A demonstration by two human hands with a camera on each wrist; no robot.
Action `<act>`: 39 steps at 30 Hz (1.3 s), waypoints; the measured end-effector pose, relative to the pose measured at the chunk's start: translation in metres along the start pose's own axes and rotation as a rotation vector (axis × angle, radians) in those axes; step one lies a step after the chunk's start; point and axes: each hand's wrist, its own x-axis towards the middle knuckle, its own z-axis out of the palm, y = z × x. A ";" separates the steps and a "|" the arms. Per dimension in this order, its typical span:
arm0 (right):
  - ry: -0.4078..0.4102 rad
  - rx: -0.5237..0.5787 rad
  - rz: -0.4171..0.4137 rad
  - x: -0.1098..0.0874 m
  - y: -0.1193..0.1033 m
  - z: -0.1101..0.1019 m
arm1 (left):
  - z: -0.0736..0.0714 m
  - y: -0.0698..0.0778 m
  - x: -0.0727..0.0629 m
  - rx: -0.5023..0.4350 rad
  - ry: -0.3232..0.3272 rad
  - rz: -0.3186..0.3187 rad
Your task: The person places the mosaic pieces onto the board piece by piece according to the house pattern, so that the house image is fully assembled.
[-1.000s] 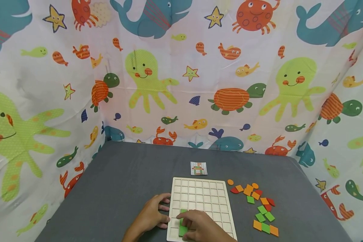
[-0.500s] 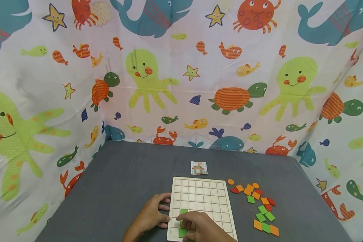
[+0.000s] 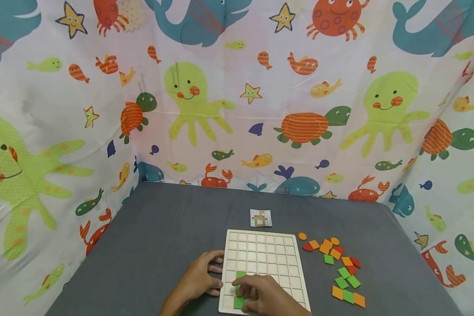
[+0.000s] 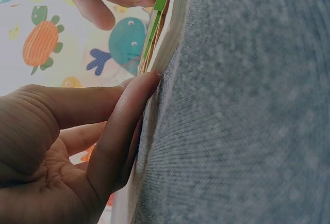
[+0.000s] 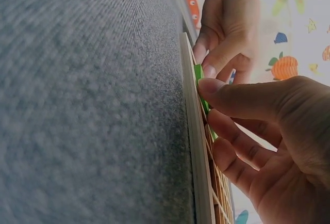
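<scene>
A pale wooden grid board (image 3: pixel 263 254) lies on the grey table. My left hand (image 3: pixel 195 276) rests at its left edge, fingertips and thumb right against the side. In the left wrist view the board's edge (image 4: pixel 175 25) meets the fingertips. My right hand (image 3: pixel 266 294) is over the lower left squares, its fingers bent. Its thumb and fingers pinch a green square tile (image 5: pixel 200 74) that stands a little proud of the board in the right wrist view. Other green tiles (image 3: pixel 240 274) fill squares in the same column, partly hidden by the hand.
Right of the board lie loose tiles: orange squares (image 3: pixel 325 246), green squares (image 3: pixel 343 272), red pieces (image 3: pixel 355 262) and orange discs (image 3: pixel 302 236). A small printed pattern card (image 3: pixel 260 218) lies beyond the board. A sea-animal curtain (image 3: pixel 221 87) surrounds the table.
The right hand has shifted slightly over the lower left column, and the green there shows a little differently beneath its fingers. The left hand has stayed at the board's edge.
</scene>
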 end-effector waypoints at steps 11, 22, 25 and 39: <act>0.038 -0.024 0.024 0.000 -0.005 0.000 | -0.001 -0.001 0.001 0.000 -0.008 -0.008; 0.118 -0.020 0.074 -0.008 -0.005 -0.011 | -0.001 -0.001 0.002 -0.004 -0.005 -0.011; 0.183 -0.061 0.048 -0.013 -0.006 -0.018 | 0.000 -0.001 0.001 -0.009 -0.002 -0.002; 0.420 -0.111 0.088 -0.045 0.001 -0.061 | 0.001 0.000 0.001 0.004 0.005 -0.018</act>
